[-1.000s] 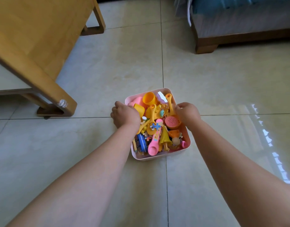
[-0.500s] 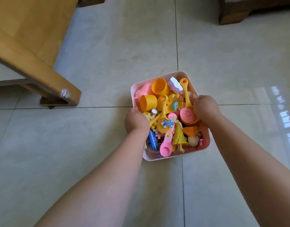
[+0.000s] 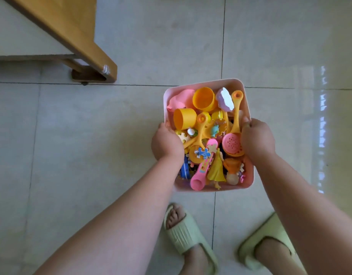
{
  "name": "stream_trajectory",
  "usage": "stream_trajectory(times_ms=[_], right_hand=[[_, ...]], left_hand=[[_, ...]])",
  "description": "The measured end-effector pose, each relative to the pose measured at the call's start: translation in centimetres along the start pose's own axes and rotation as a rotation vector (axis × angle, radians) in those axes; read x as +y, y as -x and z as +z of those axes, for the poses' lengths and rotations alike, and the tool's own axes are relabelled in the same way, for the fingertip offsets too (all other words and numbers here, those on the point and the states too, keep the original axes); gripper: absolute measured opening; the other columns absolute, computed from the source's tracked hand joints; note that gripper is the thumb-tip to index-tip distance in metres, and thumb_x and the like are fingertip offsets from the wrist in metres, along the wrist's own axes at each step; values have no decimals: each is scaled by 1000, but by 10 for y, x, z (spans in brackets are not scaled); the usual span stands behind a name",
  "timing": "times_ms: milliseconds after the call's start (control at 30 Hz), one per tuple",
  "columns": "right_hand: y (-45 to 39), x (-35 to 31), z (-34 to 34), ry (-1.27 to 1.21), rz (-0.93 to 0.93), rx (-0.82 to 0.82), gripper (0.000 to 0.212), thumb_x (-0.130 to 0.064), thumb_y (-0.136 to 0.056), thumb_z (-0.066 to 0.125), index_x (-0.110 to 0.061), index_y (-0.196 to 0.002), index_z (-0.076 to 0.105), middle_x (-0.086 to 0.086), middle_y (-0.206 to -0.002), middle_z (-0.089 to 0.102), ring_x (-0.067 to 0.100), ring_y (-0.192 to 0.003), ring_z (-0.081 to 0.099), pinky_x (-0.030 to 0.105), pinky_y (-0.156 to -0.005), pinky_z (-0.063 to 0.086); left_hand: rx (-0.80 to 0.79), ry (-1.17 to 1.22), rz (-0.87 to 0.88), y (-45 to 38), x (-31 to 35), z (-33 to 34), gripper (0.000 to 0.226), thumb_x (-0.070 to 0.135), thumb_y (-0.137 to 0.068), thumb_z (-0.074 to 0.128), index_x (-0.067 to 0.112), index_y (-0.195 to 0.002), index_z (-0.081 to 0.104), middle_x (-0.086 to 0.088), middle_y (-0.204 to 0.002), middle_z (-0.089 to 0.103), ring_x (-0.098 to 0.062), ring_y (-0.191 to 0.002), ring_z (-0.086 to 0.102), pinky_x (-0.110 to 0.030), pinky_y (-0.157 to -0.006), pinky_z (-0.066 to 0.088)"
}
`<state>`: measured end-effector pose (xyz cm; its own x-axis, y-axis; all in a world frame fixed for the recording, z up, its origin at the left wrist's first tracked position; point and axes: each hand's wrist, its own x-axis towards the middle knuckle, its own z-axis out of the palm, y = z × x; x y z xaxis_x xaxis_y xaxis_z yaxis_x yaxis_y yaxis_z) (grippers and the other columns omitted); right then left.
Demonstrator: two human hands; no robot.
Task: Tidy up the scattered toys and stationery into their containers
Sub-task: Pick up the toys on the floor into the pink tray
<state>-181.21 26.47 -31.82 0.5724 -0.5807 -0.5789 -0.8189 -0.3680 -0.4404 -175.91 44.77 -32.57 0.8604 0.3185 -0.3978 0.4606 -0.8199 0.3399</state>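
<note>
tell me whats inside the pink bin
The pink bin, gripped by the left hand and right hand, holds yellow cups, a pink microphone and a doll; lower layers are covered.

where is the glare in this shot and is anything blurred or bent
Head view: window glare streaks the glossy floor right of the bin; the table leg and both forearms splay outward from wide-angle distortion; the toys and both hands, left hand and right hand, look sharp; the slippers at the bottom edge are slightly soft; shadows are faint and diffuse.
</note>
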Motion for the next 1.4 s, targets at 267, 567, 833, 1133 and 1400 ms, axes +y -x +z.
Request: stream_trajectory(times_ms=[267, 567, 833, 1133, 1400], right_hand=[[117, -152, -67, 69, -126, -122, 42, -37, -103, 28, -13, -88, 59, 7, -77, 61, 26, -72, 59, 29, -60, 41], [258, -354, -93, 221, -353, -200, 43, -35, -103, 27, -13, -87, 61, 7, -73, 63, 20, -60, 58, 22, -48, 36], [362, -516, -41, 234, -500, -279, 37, -29, -102, 33, -9, -83, 57, 12, -84, 59, 31, -75, 55, 30, -68, 41], [379, -661, 42, 333, -691, -330, 29, -14, -97, 41, 2, -107, 62, 21, -108, 63, 37, -102, 60, 34, -70, 40], [316, -799, 145, 607, -758, -308, 23, -10, -100, 36, -2, -107, 55, 7, -76, 51, 24, -72, 55, 28, -52, 42]], left_hand=[[123, 39, -92, 30, 5, -201, 31, 21, -103, 31, 8, -102, 59, -11, -100, 67, -30, -93, 63, -30, -64, 37], [206, 122, -202, 12, -28, -451, 37, 23, -104, 25, 8, -102, 59, -9, -99, 65, -22, -79, 53, -30, -64, 37], [298, 125, -282, -31, -104, -628, 42, 28, -105, 24, 8, -103, 61, -7, -93, 62, -19, -75, 53, -22, -48, 29], [301, 173, -426, -151, -161, -725, 36, 24, -104, 30, 4, -109, 60, -4, -68, 48, -15, -52, 44, -24, -42, 27], [279, 111, -462, -338, -177, -762, 35, 3, -98, 35, 6, -125, 57, -2, -78, 51, -16, -55, 46, -25, -43, 32]])
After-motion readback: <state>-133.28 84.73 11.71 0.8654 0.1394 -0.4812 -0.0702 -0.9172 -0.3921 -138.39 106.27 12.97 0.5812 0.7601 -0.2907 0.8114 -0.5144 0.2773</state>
